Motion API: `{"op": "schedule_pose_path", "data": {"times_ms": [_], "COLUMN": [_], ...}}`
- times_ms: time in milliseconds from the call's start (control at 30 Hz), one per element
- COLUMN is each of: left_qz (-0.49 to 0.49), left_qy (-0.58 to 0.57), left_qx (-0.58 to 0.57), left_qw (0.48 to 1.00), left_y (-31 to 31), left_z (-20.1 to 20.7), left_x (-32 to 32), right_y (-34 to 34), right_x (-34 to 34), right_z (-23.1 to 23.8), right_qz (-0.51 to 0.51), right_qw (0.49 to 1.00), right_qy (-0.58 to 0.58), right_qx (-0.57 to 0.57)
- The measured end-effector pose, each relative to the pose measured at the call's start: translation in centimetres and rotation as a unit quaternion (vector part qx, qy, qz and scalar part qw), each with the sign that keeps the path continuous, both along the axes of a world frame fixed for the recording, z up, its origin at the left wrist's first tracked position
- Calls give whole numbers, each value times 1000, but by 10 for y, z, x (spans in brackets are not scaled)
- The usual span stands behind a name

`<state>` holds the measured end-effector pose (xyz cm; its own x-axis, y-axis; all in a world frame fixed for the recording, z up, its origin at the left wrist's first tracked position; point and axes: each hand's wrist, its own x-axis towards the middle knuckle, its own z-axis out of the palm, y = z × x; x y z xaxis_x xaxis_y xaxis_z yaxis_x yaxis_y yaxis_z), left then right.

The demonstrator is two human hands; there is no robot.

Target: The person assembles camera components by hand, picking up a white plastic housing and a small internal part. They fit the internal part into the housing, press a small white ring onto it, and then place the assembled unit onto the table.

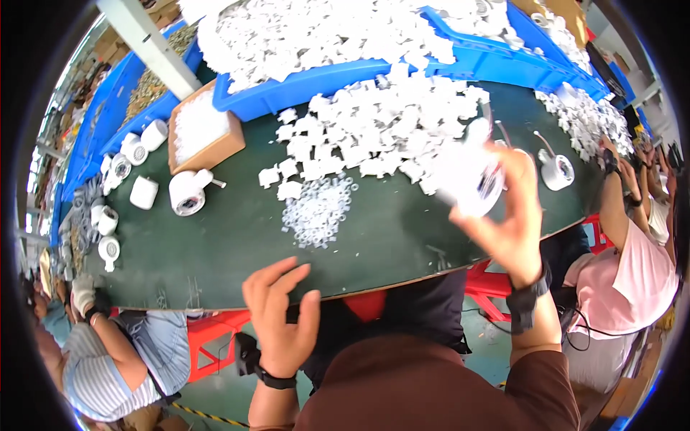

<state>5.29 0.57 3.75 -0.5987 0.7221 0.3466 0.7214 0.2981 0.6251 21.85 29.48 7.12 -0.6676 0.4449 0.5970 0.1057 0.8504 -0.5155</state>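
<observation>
Counter (230,251): dark green. Blue bin (287,93): behind the white pile (388,122), likely placed for reach. Hands apart: left hand (280,316), fingers spread, empty, on the pile's near side; right hand (519,223) clamped on a housing (463,176) at the pile's right end, seemingly for steadiness. Housing blurred: dark face turned rightward, long axis indeterminable. Small pieces (316,212): just before the pile.

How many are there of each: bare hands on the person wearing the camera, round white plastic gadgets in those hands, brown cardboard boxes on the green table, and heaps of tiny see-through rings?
Bare hands, left hand and right hand: 2
Held round white plastic gadget: 1
Brown cardboard box: 1
Heap of tiny see-through rings: 1
Total: 5
</observation>
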Motion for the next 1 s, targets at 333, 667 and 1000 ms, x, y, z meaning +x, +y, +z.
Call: {"op": "schedule_pose_path", "data": {"times_ms": [333,667,1000], "left_qz": [-68,-5,11], "left_qy": [-131,-14,-127], "left_qx": [88,52,99], "left_qw": [985,999,987], "left_y": [24,21,29], "left_z": [-6,-1,-3], "left_x": [7,7,13], "right_y": [-100,-109,-134], "right_x": [-46,-63,-62], "right_z": [-36,-21,-43], "right_qz": [315,316,185], "right_qw": [927,839,882], "right_qy": [-90,-45,23], "right_qx": [-184,-441,-434]}}
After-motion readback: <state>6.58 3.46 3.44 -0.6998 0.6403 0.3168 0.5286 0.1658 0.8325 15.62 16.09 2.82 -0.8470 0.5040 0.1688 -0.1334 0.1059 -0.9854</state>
